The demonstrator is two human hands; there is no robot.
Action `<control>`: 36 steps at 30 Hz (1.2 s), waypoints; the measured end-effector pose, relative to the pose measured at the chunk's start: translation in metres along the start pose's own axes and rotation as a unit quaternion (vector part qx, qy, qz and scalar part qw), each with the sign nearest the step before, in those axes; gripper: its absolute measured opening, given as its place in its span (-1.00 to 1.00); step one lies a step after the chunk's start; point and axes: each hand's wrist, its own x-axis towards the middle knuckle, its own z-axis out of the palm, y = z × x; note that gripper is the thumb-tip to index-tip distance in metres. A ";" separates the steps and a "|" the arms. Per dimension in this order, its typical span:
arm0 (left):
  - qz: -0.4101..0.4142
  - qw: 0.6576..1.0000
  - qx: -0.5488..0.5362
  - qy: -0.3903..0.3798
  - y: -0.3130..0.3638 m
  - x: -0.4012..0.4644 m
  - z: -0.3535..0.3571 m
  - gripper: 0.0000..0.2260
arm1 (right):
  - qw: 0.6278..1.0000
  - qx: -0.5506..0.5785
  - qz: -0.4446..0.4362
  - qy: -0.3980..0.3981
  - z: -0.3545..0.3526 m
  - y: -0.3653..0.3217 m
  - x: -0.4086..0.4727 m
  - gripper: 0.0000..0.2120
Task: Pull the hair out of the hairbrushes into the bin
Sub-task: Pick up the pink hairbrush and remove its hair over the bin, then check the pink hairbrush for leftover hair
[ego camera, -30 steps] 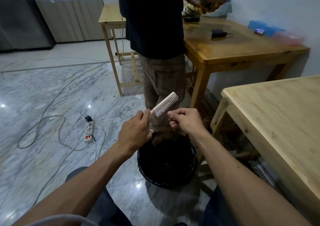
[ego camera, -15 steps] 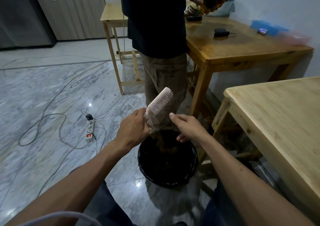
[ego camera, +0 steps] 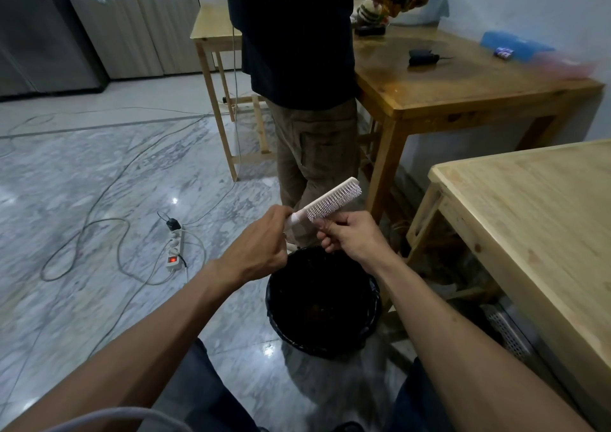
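A white power strip (ego camera: 174, 249) lay on the marble floor (ego camera: 82, 183) among cables; another person (ego camera: 304, 68) stood beside a varnished wooden table (ego camera: 463, 88).

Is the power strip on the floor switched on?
On. The power strip lying on the marble floor has its red rocker switch glowing.

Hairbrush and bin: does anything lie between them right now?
In the head view, only the right hand crosses that stretch, its fingers at the bristles of the hairbrush; otherwise open air down to the bin.
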 end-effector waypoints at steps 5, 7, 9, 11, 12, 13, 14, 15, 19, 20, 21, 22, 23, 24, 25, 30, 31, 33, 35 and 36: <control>-0.072 0.994 0.080 0.027 -0.012 -0.001 0.007 -0.67 | 0.993 -0.104 0.025 0.056 -0.007 0.007 0.000 -0.84; -0.082 0.992 0.093 0.019 -0.015 -0.003 0.007 -0.69 | 0.990 -0.129 0.053 0.032 -0.012 0.011 -0.001 -0.82; -0.089 0.994 0.061 0.008 -0.014 -0.004 0.007 -0.73 | 0.977 -0.200 0.065 -0.023 -0.015 0.012 -0.002 -0.64; -0.127 0.991 -0.033 -0.012 -0.011 -0.001 0.007 -0.81 | 0.968 -0.240 0.063 -0.042 -0.014 0.010 -0.002 -0.51; -0.157 0.981 -0.108 -0.030 -0.009 0.001 0.006 -0.82 | 0.971 -0.228 0.064 -0.034 -0.011 0.007 -0.002 -0.49; -0.189 0.961 -0.193 -0.051 -0.008 0.002 0.006 -0.81 | 0.978 -0.195 0.069 -0.024 -0.008 0.004 -0.002 -0.50; -0.221 0.934 -0.270 -0.072 -0.006 0.004 0.005 -0.81 | 0.986 -0.148 0.072 -0.015 -0.005 0.000 -0.001 -0.56; -0.246 0.907 -0.331 -0.084 -0.004 0.004 0.003 -0.81 | 0.992 -0.101 0.073 -0.008 -0.001 -0.003 0.000 -0.67; -0.257 0.870 -0.413 -0.080 0.009 0.002 -0.003 -0.80 | 0.995 0.050 0.064 0.054 0.005 -0.020 0.005 -0.72; -0.247 0.881 -0.397 -0.074 0.011 0.002 -0.004 -0.81 | 0.993 0.075 0.064 0.067 0.007 -0.027 0.005 -0.74; -0.233 0.899 -0.366 -0.063 0.013 0.002 -0.005 -0.83 | 0.991 0.089 0.061 0.075 0.008 -0.032 0.005 -0.80; -0.217 0.920 -0.324 -0.048 0.014 0.002 -0.007 -0.85 | 0.990 0.097 0.058 0.079 0.009 -0.038 0.004 -0.83; -0.200 0.938 -0.282 -0.030 0.014 0.003 -0.008 -0.86 | 0.990 0.096 0.050 0.085 0.010 -0.043 0.004 -0.82; -0.184 0.950 -0.251 -0.012 0.015 0.004 -0.010 -0.86 | 0.991 0.092 0.041 0.093 0.010 -0.048 0.004 -0.78; -0.171 0.957 -0.234 0.006 0.017 0.005 -0.012 -0.86 | 0.990 0.084 0.032 0.105 0.009 -0.051 0.005 -0.75; -0.105 0.974 -0.189 0.063 0.040 0.018 -0.025 -0.82 | 0.990 0.037 0.001 0.137 -0.009 -0.076 -0.001 -0.73; -0.094 0.977 -0.179 0.068 0.046 0.022 -0.027 -0.81 | 0.989 0.029 -0.005 0.145 -0.015 -0.081 -0.002 -0.74; -0.072 0.980 -0.172 0.076 0.058 0.032 -0.029 -0.79 | 0.986 0.015 -0.017 0.167 -0.028 -0.091 -0.007 -0.76; -0.039 0.980 -0.175 0.085 0.072 0.043 -0.029 -0.78 | 0.980 0.013 -0.029 0.195 -0.044 -0.099 -0.012 -0.76; -0.020 0.981 -0.172 0.089 0.079 0.049 -0.029 -0.76 | 0.978 0.017 -0.036 0.205 -0.052 -0.104 -0.017 -0.77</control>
